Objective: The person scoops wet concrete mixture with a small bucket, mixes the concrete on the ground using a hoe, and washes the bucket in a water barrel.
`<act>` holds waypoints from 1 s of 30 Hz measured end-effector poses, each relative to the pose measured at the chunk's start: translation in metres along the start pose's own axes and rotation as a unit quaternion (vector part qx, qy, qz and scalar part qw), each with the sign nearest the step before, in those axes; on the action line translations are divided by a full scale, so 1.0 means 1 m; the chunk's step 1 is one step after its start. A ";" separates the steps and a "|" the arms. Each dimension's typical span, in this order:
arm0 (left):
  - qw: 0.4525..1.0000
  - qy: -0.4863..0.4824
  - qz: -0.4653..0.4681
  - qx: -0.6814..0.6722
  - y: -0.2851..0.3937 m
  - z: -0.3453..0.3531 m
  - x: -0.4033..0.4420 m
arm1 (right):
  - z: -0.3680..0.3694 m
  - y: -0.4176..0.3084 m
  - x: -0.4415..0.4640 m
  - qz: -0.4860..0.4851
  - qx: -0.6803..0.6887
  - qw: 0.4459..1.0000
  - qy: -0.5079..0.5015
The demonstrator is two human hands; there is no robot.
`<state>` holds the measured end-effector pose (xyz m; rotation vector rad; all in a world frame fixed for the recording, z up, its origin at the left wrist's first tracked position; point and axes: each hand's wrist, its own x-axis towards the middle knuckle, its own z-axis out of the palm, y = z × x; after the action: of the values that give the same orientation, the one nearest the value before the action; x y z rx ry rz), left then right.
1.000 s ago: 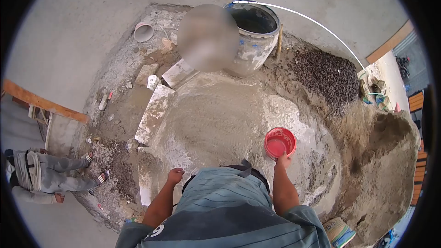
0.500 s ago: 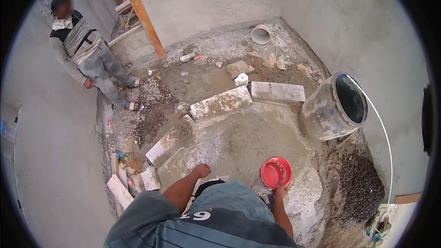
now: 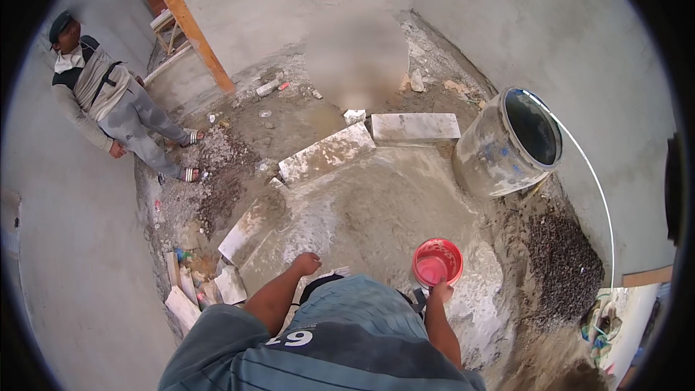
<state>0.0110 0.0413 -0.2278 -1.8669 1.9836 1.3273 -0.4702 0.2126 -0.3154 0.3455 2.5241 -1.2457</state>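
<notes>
My right hand (image 3: 440,291) grips the near rim of a red bucket (image 3: 438,261). The bucket tilts so that its mouth faces me, and something pinkish shows inside, too unclear to name. My left hand (image 3: 309,263) hangs in a loose fist in front of my body, with nothing visible in it. Below both hands spreads a wet grey cement mix (image 3: 384,203), with paler patches at its left and right edges.
Concrete blocks (image 3: 415,127) border the mix at the back and left. A large drum (image 3: 496,156) with a white hose (image 3: 595,174) stands right, beside dark gravel (image 3: 565,268). Another person (image 3: 116,94) stands at the left wall. A wooden post (image 3: 188,25) leans behind. A blurred patch hides the back.
The view has shifted, so the surroundings sit further left and higher. The red bucket has tilted a little more towards me, still in my right hand. My left hand stays closed.
</notes>
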 end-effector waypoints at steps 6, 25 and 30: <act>0.999 -0.006 0.049 0.009 0.009 -0.002 0.011 | -0.032 -0.033 -0.034 0.053 -0.001 0.999 -0.008; 0.990 -0.125 0.008 -0.061 0.031 0.000 0.030 | -0.077 -0.034 -0.059 0.041 0.019 0.990 0.137; 0.988 -0.121 0.018 -0.091 0.038 0.004 0.033 | -0.077 -0.029 -0.053 0.044 0.073 0.987 0.140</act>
<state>-0.0311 0.0132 -0.2310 -1.6494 1.8358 1.7067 -0.4439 0.2527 -0.2302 0.7046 2.6148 -1.4374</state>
